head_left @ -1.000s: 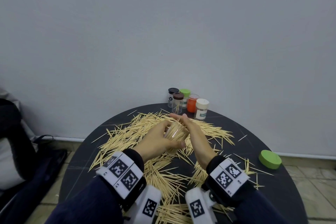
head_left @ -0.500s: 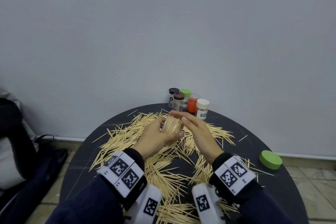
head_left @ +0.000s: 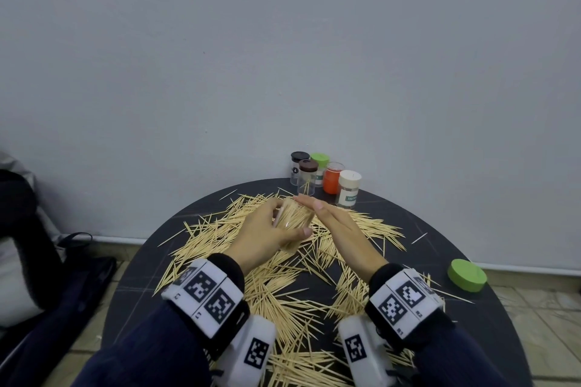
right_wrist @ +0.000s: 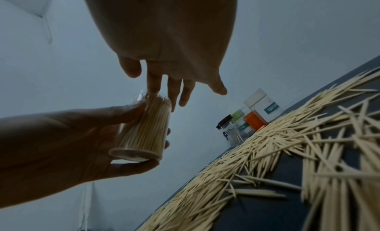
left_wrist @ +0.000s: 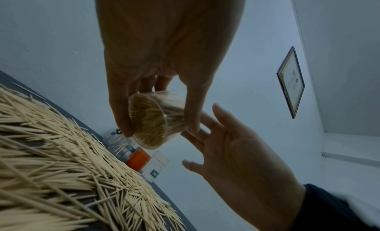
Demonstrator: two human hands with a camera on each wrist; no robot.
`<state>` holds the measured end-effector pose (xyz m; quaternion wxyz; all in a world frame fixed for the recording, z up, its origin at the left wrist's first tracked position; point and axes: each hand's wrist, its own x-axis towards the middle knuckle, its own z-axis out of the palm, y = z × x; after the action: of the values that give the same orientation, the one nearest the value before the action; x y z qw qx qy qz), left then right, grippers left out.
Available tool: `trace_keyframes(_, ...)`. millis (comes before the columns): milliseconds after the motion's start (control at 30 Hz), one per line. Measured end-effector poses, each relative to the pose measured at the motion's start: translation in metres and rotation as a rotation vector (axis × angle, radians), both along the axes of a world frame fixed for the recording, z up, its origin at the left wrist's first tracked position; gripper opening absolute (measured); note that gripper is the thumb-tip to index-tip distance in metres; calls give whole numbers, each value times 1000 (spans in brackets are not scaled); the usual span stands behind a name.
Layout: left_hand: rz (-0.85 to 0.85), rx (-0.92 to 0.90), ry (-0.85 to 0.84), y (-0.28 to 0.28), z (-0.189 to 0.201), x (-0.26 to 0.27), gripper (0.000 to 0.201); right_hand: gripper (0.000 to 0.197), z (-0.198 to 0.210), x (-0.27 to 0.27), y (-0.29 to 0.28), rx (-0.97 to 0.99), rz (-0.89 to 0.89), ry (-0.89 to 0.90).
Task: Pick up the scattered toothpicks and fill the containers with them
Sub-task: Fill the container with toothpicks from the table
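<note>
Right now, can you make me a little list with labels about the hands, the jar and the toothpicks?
left hand: grips the clear jar
clear jar: lifted off the table, packed with toothpicks, no lid on it
right hand: fingers straight, flat against the jar's open top
loose toothpicks: scattered across the round dark table
other jars: five, grouped at the back by the wall
green lid: lying alone near the table's right edge
</note>
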<state>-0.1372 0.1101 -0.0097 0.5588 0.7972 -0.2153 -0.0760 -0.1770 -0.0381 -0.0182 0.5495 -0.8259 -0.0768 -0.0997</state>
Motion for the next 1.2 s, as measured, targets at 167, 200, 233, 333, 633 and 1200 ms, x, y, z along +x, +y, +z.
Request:
trace_keyframes(167,-46,-2,4,0,1,0,53,39,0,-1,-1,-17,5,-19)
trace_keyframes(200,-53,6,5,0,1,0,53,39,0,-1,-1,-19,3,-32)
trace_keyframes(233,-56,12,7,0,1,0,53,38,-1,0,-2,-11,-9,-53)
trace_keyframes(333,-65,5,28,1,0,1,55,27,-3,3,-6,-6,-75,-137)
trace_keyframes(633,-140,10,-33,1,0,-1,54,24,-4,3,-9,-111,-136,-170)
trace_keyframes(1200,-103,133,-165,2,-2,-1,57,36,-11,3,-6,-451,-121,-275)
